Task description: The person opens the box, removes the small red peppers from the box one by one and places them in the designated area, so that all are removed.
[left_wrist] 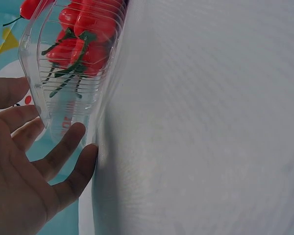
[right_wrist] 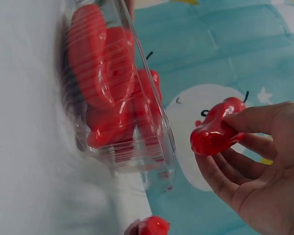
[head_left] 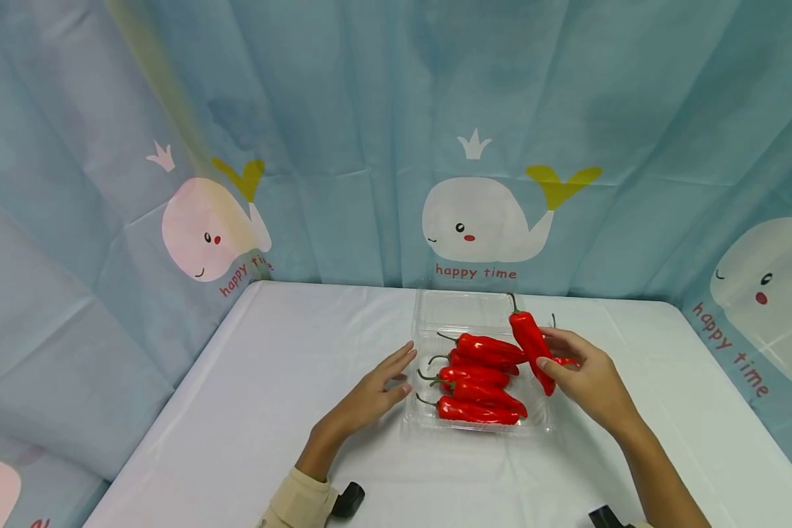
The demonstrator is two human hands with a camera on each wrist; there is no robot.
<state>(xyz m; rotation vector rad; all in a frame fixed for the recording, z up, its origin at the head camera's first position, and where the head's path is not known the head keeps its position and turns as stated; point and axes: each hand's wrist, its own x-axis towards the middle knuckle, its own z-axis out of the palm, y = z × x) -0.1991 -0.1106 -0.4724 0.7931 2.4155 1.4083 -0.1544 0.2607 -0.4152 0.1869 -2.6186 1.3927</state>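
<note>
By the three-o'clock edge of the clear box (head_left: 425,418), right hand (head_left: 592,378), fingers pinching a red pepper (head_left: 530,341), stem toward eleven. At its nine-o'clock edge, left hand (head_left: 366,400), fingers spread; contact unclear. Worktop (head_left: 284,352) runs wide toward nine. Held pepper at ten from right palm; boxed peppers (head_left: 478,409) beyond, toward nine.

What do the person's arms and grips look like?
The left grip and right grip are bare, without gloves. A beige sleeve covers part of the left arm, a black, blocky piece beside it. A second black piece shows near the right arm.
</note>
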